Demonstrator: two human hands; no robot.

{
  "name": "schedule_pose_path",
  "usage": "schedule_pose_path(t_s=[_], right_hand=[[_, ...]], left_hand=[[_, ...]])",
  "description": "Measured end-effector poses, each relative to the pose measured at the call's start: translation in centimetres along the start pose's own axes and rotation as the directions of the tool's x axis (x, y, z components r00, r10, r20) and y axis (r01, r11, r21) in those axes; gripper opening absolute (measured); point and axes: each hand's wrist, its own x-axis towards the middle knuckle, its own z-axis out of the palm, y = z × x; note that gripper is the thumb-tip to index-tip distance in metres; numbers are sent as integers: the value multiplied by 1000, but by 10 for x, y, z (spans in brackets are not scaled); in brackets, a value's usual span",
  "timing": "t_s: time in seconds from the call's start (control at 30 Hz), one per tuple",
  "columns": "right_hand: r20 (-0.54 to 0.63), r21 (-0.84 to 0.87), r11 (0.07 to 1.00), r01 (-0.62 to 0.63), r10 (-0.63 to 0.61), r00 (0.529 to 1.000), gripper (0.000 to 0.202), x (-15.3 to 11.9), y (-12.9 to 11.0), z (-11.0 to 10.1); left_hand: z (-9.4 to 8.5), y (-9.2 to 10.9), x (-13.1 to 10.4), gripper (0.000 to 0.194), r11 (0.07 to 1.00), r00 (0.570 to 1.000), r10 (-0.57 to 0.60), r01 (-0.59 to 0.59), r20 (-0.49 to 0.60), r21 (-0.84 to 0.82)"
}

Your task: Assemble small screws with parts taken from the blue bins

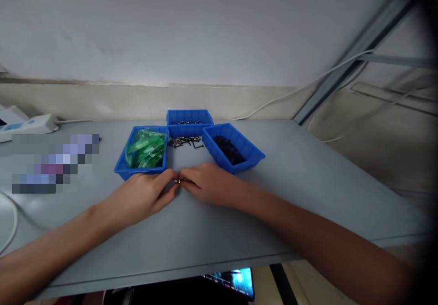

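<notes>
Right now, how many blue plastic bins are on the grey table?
3: the left bin, holding green plastic packets; the right bin, holding small black pieces; and the back bin, between and behind them. No others show.

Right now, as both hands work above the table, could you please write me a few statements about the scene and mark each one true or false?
1. The fingertips of the left hand and right hand meet at a small metal piece. True.
2. A pile of small parts lies on the table in front of the rear bin. True.
3. The green packets are in the rear bin. False: the green packets are in the left bin.
4. Dark pieces lie in the right bin. True.
5. The right hand is inside the right bin. False: it is in front of that bin.
</notes>
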Motion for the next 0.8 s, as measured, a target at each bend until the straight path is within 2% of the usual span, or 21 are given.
schedule_pose_path(t_s=[0.2,0.53,0.8], right_hand=[[20,27,999,-25,25,1000,16,0,1,-3],[-17,35,999,30,-29,999,15,0,-2,-6],[-33,33,999,27,-26,999,10,-2,-2,-9]], left_hand=[[1,-2,1,23,998,999,-29,27,40,65],[4,-3,2,23,991,1000,11,-14,29,136],[3,-2,3,23,995,1000,-8,5,27,96]])
